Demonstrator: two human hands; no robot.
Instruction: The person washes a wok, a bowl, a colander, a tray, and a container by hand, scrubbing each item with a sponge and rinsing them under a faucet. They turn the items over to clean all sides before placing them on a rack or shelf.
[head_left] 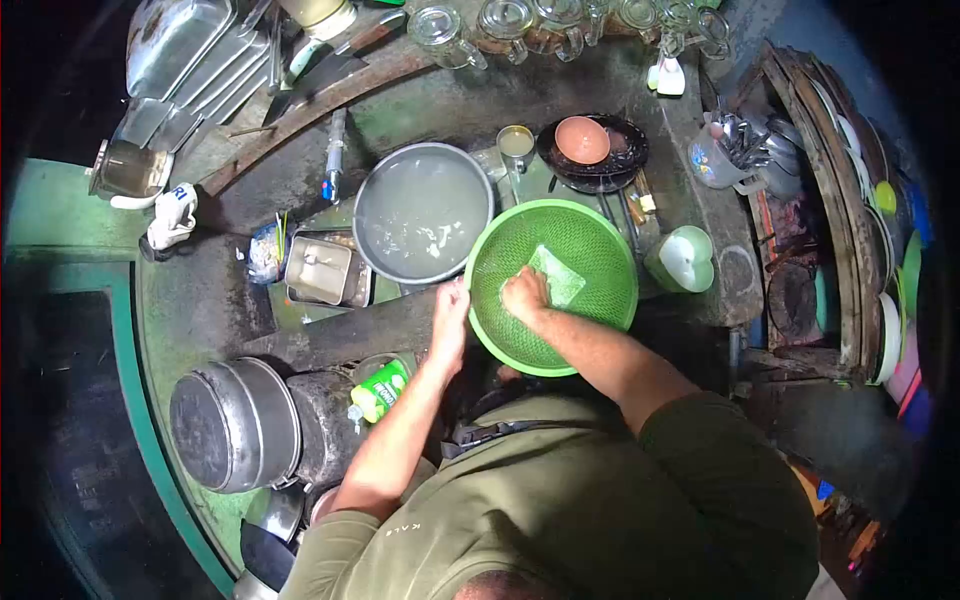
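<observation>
Green plastic mesh forms the basket point(607, 262), which we judge light, springy, slippery if wet, and best held by its rim. It sits just right of the grey basin point(424, 147). We find the left hand point(452, 304) curled on its left rim; inside, the right hand point(524, 297) is bunched against the pale, probably soft cloth point(564, 284), mostly right of it; whether it grips, we cannot tell.

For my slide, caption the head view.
Right hand inside a green mesh basket by a pale square piece, left hand at the basket's rim.
</observation>
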